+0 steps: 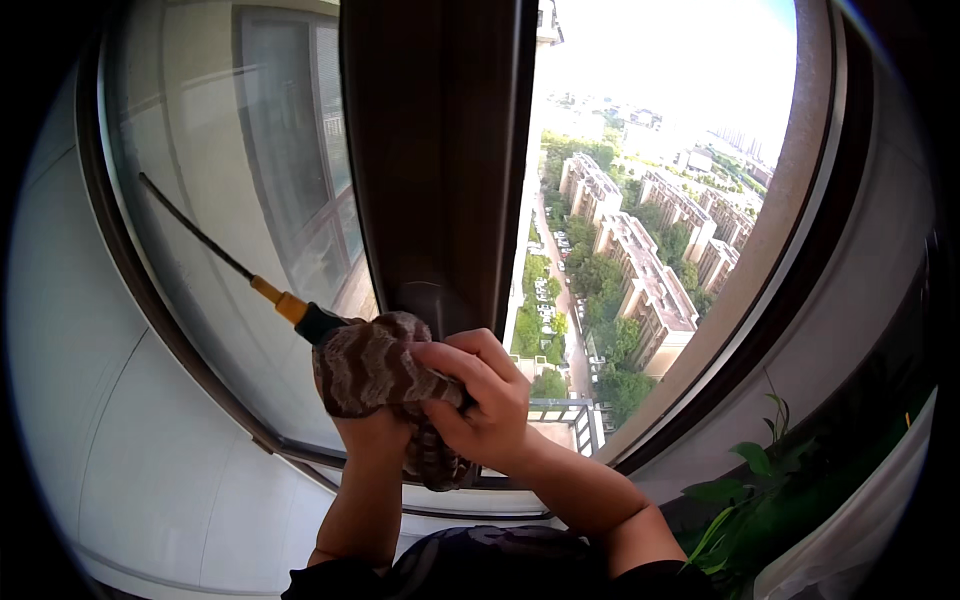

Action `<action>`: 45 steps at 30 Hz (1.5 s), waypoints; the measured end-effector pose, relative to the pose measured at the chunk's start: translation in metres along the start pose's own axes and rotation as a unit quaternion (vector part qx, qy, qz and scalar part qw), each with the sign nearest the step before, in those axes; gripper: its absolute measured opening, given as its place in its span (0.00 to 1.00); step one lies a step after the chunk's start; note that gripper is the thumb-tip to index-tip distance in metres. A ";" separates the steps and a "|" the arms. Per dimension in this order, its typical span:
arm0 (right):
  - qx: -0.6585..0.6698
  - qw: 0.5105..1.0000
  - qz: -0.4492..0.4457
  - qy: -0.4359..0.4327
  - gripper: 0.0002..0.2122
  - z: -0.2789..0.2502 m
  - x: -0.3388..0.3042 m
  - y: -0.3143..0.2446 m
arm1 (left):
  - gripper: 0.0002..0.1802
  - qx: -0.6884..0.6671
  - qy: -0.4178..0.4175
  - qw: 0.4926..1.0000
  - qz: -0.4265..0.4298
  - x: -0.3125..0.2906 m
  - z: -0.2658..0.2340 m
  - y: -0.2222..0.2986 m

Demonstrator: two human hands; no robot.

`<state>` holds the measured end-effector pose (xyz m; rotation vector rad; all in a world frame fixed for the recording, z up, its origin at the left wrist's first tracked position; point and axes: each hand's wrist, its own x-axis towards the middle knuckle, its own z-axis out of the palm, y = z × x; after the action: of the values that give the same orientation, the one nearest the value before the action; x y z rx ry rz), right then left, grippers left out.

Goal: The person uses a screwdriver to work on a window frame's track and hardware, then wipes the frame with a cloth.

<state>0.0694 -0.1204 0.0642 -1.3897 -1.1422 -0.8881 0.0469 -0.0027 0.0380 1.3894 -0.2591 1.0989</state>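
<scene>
A screwdriver (290, 307) with a yellow and dark green handle points up and left, its long dark shaft in front of the glass. A brown cloth (365, 365) with a wavy pattern is bunched over the handle's lower end and over my left hand (375, 437). The cloth hides the left fingers, but the screwdriver is held up within that grip. My right hand (485, 395) is closed on the cloth's right side, pinching a fold between thumb and fingers. A loose end of cloth hangs down between my wrists.
Right in front of my hands stands a dark brown window post (440, 150). To its left is a glass pane (200, 200); to its right an opening shows buildings far below. White wall panels (90, 400) lie at left. Green leaves (750, 460) and whitish fabric (870, 530) are at lower right.
</scene>
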 end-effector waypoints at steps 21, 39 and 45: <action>0.077 0.989 0.126 0.010 0.19 0.000 -0.033 0.020 | 0.17 0.126 0.075 0.986 -0.076 -0.009 -0.002 0.000; -0.033 0.891 0.318 0.322 0.22 -0.185 -0.090 0.014 | 0.26 -0.270 -0.060 0.960 -0.038 -0.028 -0.011 -0.015; -0.417 0.809 0.187 0.370 0.16 -0.256 -0.105 0.055 | 0.17 -0.274 -0.076 0.949 -0.133 -0.044 0.044 0.002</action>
<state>0.1158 -0.3878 -0.0138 -1.6101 0.1872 -1.5347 0.0420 -0.0616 0.0179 0.9718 -0.4382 0.6277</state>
